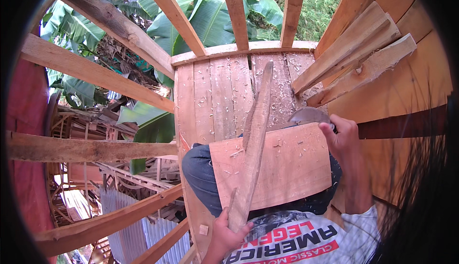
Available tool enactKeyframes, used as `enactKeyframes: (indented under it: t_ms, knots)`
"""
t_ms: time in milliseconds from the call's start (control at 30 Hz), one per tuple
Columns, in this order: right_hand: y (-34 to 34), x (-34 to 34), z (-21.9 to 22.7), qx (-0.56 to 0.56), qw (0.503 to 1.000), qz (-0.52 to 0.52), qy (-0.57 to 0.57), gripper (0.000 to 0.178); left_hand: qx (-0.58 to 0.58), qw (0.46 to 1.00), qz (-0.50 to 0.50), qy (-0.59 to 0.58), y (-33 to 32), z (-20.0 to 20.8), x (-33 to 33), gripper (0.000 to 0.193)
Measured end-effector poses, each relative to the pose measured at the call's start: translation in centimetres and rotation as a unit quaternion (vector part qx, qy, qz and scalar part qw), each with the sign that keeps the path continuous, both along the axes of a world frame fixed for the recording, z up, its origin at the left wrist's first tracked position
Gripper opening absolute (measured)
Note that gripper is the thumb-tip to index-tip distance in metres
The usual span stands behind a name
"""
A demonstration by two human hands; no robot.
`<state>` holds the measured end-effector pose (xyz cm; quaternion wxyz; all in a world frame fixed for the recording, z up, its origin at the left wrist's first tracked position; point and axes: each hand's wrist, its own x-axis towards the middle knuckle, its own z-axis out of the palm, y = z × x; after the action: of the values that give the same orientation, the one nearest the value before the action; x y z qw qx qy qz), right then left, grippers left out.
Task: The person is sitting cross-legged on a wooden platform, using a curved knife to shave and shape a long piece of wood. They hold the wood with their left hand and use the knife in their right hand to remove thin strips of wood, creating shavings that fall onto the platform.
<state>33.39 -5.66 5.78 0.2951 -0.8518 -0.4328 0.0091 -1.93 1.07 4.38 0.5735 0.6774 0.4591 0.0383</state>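
Observation:
My left hand (228,233) grips the near end of a long, rough strip of wood (256,130), which slants away from me and narrows at its far tip. The strip lies across a flat wooden board (287,168) resting on my lap. Thin slivers stand off the strip's left edge. My right hand (344,135) is closed round a knife with a broad curved blade (308,115). The blade points left, above the board's far right corner and apart from the strip. My fingers hide most of the knife's handle.
Wood shavings litter the plank floor (203,101). Upright wooden slats (91,147) form a railing ahead and to the left. Several rough boards (344,49) lean at the right, near a wooden wall (397,92). Banana leaves (210,20) and corrugated sheets (122,216) show beyond the railing.

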Motion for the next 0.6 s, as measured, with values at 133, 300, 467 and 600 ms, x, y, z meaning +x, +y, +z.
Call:
enactKeyframes:
  t_ms: [133,300,467,600]
  knots:
    - [-0.3,-6.4,-0.7,-0.019,0.982,0.182,0.035,0.049,0.010,0.999,-0.007,-0.033,0.9,0.5,1.4,0.054]
    - [0.1,-5.3,-0.9,-0.035,0.989,0.144,-0.016,0.053,-0.014,0.999,-0.032,-0.009,0.7,0.7,2.0,0.056]
    - [-0.5,3.0,-1.9,0.035,0.989,-0.144,0.019,0.056,-0.021,0.987,-0.146,0.065,-0.7,0.5,1.4,0.060]
    - [-3.1,3.3,-0.2,0.018,0.988,-0.135,0.079,0.055,0.003,0.999,-0.046,-0.009,-0.7,-0.7,0.0,0.058]
